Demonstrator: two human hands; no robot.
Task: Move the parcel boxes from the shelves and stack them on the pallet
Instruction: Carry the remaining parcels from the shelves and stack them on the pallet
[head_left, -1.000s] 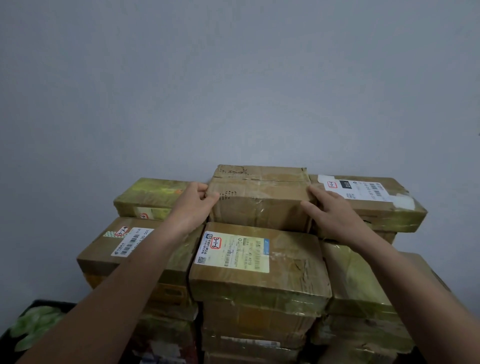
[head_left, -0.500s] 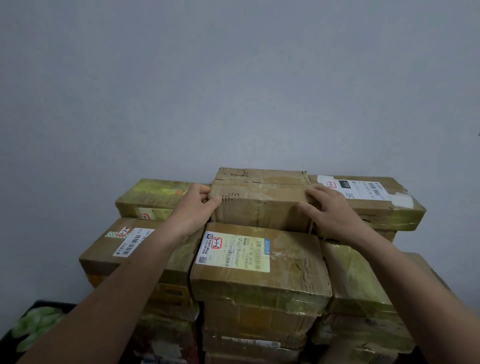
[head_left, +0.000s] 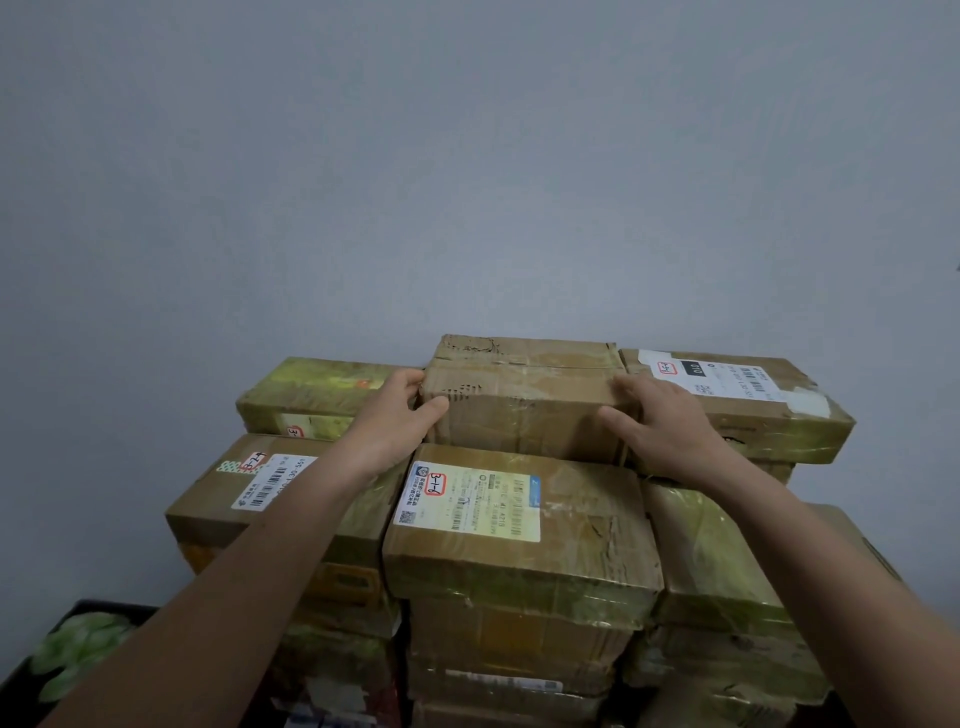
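A plain brown parcel box (head_left: 524, 395) sits on top of the stack, in the middle of the back row. My left hand (head_left: 392, 423) grips its left end, thumb on the front face and fingers round the side. My right hand (head_left: 662, 428) holds its right end, fingers spread over the corner. Beneath it lies a box with a yellowed label marked 3-1-6 (head_left: 519, 525). A green-taped box (head_left: 317, 395) flanks it on the left and a white-labelled box (head_left: 737, 405) on the right. The pallet is hidden under the stack.
The stack of taped boxes fills the lower half of the view, several layers deep. A bare grey wall (head_left: 467, 182) stands close behind it. A dark tray with pale green items (head_left: 78, 654) lies at the lower left.
Both hands stay on the ends of the top middle box. The box and hands shifted very slightly; the right hand's fingers spread a bit more over the corner.
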